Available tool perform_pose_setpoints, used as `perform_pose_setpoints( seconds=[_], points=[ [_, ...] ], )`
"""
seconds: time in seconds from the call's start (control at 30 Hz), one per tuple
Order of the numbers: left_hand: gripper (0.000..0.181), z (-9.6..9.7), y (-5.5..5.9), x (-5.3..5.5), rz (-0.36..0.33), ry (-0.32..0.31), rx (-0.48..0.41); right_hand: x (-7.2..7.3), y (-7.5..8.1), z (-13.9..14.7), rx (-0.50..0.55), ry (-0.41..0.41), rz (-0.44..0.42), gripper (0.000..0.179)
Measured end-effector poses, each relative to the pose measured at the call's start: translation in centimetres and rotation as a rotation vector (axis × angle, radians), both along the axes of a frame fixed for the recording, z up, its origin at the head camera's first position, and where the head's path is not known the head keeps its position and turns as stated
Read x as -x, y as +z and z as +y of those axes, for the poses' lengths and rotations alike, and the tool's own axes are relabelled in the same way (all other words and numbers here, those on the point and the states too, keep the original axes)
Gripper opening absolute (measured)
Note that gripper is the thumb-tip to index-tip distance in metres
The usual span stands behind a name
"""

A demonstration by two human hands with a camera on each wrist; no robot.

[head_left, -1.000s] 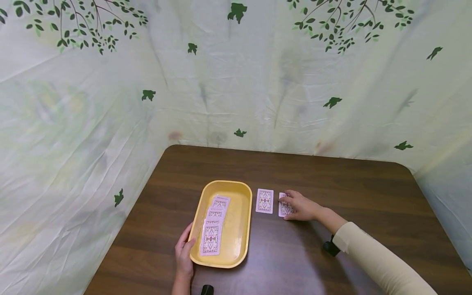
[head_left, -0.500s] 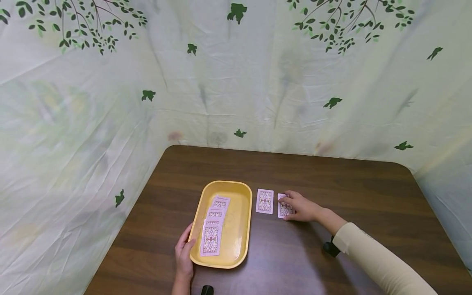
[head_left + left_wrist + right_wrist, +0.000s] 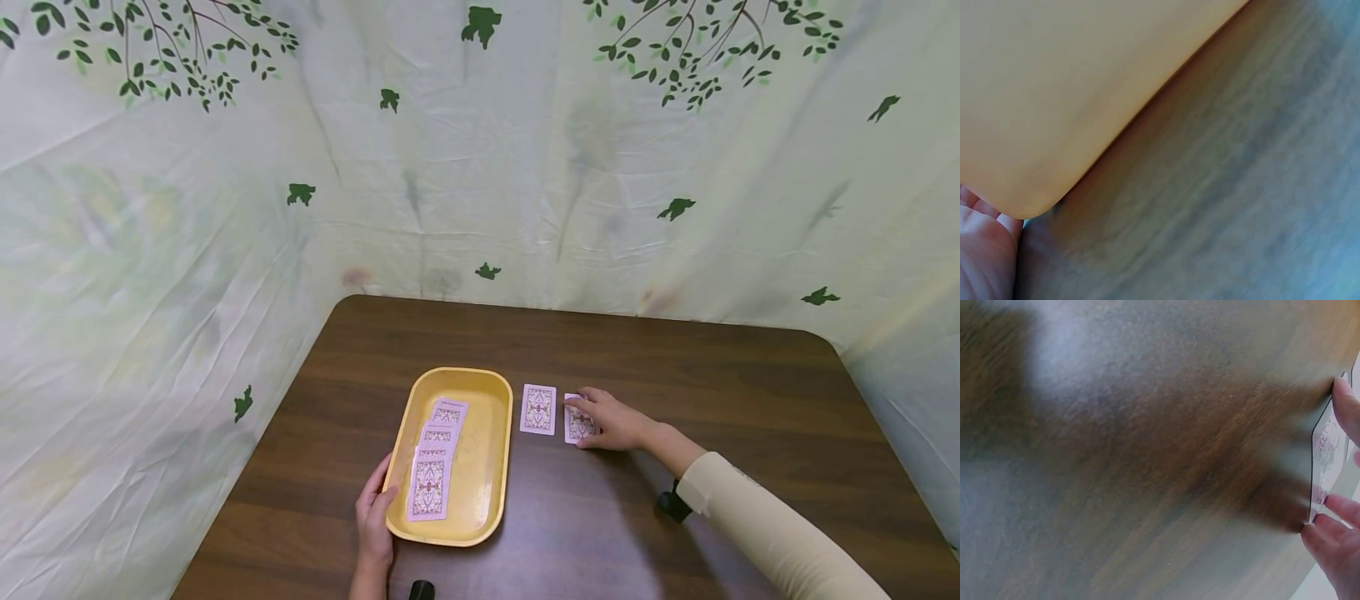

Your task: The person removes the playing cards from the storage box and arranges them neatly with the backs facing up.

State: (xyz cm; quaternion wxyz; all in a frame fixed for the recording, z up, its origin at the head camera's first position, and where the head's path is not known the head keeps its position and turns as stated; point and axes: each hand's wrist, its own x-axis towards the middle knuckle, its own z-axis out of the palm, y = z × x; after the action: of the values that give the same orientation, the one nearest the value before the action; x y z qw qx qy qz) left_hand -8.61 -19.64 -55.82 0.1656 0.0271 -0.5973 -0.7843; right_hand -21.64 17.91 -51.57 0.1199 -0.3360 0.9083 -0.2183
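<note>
My left hand grips the left side of a yellow tray, thumb over the rim; the left wrist view shows part of the palm beside the tray's corner. Inside the tray, several face-down playing cards overlap in a slanting column. To the tray's right, one face-down playing card lies flat on the table. Beside it, my right hand spans another playing card, covering its right part. In the right wrist view, thumb and fingertips meet opposite edges of that card.
The brown wooden table has a far edge against a pale curtain printed with leaves. A black wrist camera sits under the right sleeve. Another black device shows at the bottom beside the left wrist.
The card under my right hand has slid slightly left and toward me, closer to the neighbouring card. The tray and left hand stay in place.
</note>
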Motion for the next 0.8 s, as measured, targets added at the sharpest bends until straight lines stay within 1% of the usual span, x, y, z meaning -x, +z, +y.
perform_pose_setpoints(
  seconds=[0.03,0.23,0.47,0.6,0.7,0.8],
  points=[
    [0.04,0.0,0.0,0.0,-0.001,0.0,0.0,0.0,0.0,0.0,-0.002,-0.009,-0.017,0.07],
    [0.04,0.0,-0.1,0.0,-0.001,-0.002,-0.001,0.7,-0.2,-0.3,-0.009,-0.051,0.028,0.076],
    [0.04,-0.1,-0.1,0.1,0.004,-0.016,-0.002,1.2,0.7,-1.4,-0.011,-0.13,0.064,0.074],
    [0.039,-0.1,-0.2,0.1,0.0,-0.008,0.002,1.4,1.6,-2.7,-0.004,-0.204,0.085,0.068],
    [0.039,-0.1,-0.1,0.1,0.004,-0.005,0.008,1.4,2.6,-4.2,0.023,-0.263,0.107,0.061],
    [0.039,-0.1,0.0,0.1,0.013,-0.004,0.016,1.3,3.7,-5.9,0.067,-0.271,0.141,0.056]
  ],
)
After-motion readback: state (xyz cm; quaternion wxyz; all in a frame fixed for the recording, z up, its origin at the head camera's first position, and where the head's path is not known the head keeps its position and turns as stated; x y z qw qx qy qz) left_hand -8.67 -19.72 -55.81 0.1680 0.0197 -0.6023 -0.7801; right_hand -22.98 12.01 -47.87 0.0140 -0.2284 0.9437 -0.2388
